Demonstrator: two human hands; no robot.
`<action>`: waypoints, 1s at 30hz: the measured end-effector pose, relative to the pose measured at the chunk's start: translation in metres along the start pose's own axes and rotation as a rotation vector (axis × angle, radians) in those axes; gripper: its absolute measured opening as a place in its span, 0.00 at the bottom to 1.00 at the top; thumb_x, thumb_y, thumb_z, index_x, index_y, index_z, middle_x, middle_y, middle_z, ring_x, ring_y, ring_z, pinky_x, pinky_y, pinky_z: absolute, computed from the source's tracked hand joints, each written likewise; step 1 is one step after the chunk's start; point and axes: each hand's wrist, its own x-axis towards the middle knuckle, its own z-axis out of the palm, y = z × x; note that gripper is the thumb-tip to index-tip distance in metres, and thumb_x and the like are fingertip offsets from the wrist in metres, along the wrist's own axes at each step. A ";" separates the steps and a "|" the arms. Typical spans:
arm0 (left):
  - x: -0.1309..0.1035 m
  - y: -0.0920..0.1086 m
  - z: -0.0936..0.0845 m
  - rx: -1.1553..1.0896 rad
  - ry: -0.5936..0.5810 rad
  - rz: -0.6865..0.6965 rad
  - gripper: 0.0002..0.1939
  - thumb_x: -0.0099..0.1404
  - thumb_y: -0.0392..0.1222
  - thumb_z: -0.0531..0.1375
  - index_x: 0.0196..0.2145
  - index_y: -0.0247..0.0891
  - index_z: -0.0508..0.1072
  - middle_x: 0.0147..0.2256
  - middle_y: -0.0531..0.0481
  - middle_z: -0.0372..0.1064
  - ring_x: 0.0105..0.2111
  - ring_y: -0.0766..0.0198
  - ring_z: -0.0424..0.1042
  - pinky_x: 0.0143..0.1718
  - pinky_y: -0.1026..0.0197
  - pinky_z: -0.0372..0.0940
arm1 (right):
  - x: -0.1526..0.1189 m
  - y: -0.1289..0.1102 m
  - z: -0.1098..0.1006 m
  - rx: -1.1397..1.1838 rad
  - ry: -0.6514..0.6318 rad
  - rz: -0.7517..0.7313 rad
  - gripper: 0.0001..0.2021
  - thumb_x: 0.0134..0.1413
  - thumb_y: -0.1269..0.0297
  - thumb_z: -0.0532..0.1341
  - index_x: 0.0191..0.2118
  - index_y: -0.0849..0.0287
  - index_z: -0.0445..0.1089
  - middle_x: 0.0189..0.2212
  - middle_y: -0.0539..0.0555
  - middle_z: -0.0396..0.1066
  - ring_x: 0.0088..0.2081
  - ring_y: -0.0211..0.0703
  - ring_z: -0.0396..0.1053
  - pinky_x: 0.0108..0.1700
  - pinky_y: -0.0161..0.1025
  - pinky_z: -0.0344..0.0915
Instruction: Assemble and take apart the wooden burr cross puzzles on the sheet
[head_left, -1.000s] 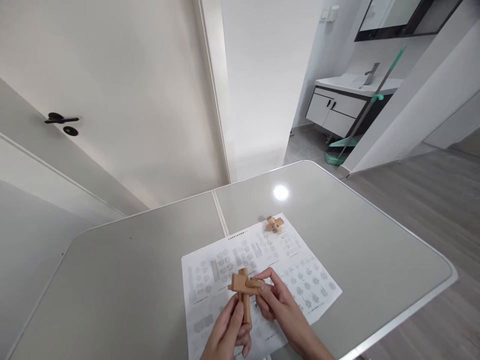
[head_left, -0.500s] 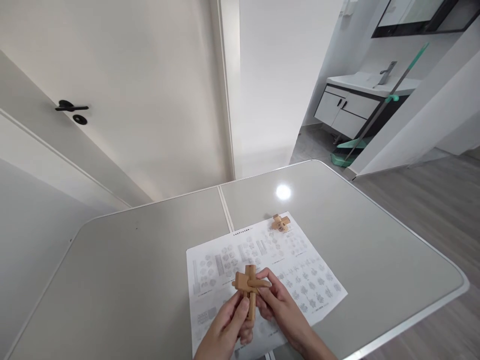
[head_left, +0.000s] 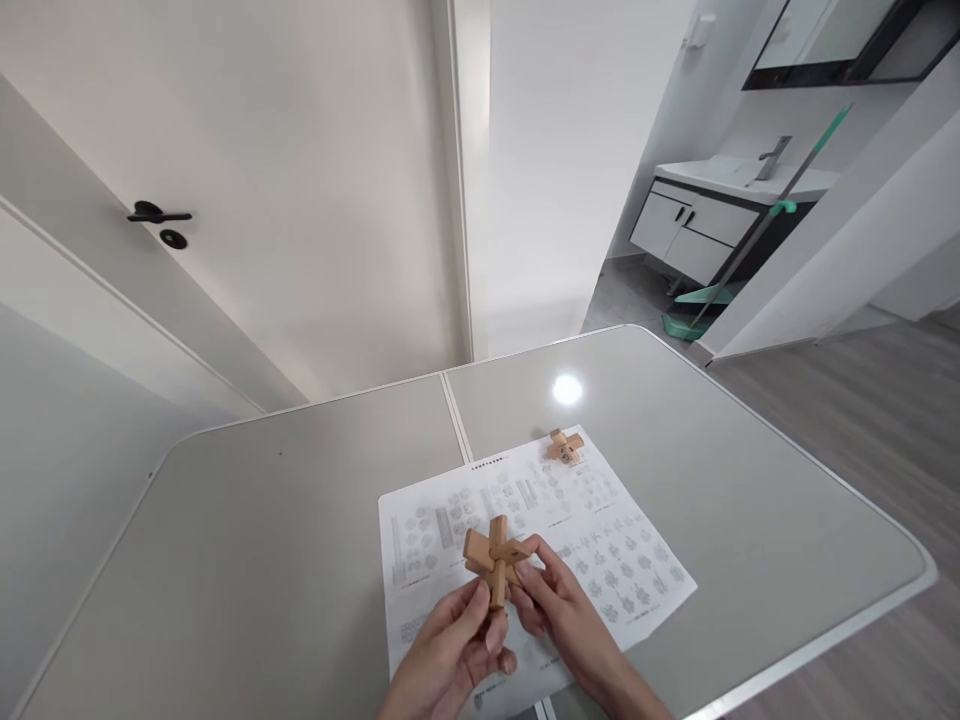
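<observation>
A wooden burr puzzle of crossed, interlocking sticks is held above a printed sheet. My left hand pinches its lower stick between thumb and fingers. From the right side, my right hand grips the puzzle with thumb and forefinger; the contact is partly hidden. Beneath both hands lies the white instruction sheet, covered with small grey diagrams. A second, smaller wooden puzzle rests at the sheet's far right corner, apart from both hands.
The grey table has a pale rim and a seam through it. Behind it stands a white door with a black handle. To the right, a washbasin cabinet and a green broom with dustpan are visible through a doorway.
The puzzle in my hands has been turned and tilted, so its crossed stick ends now spread like a star. My view has shifted slightly. The second puzzle stays on the sheet.
</observation>
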 end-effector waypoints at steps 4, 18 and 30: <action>0.003 -0.009 -0.007 0.075 0.043 0.073 0.26 0.58 0.63 0.70 0.33 0.35 0.74 0.23 0.55 0.62 0.23 0.70 0.54 0.33 0.61 0.66 | -0.002 0.002 -0.002 0.042 -0.017 0.014 0.23 0.60 0.41 0.66 0.39 0.53 0.59 0.21 0.40 0.56 0.20 0.31 0.40 0.24 0.33 0.40; 0.005 -0.010 -0.052 0.949 0.459 0.427 0.25 0.67 0.66 0.59 0.28 0.40 0.73 0.20 0.53 0.65 0.21 0.64 0.58 0.26 0.63 0.53 | -0.023 -0.034 -0.063 -0.410 0.420 -0.202 0.22 0.64 0.38 0.60 0.37 0.55 0.64 0.25 0.48 0.70 0.24 0.37 0.58 0.31 0.37 0.57; 0.005 -0.008 -0.130 1.537 0.777 0.895 0.21 0.70 0.56 0.57 0.54 0.43 0.71 0.59 0.40 0.68 0.59 0.42 0.66 0.61 0.37 0.60 | 0.005 -0.051 -0.134 -0.858 0.710 -0.304 0.25 0.62 0.34 0.57 0.41 0.55 0.65 0.27 0.52 0.76 0.22 0.42 0.63 0.26 0.37 0.59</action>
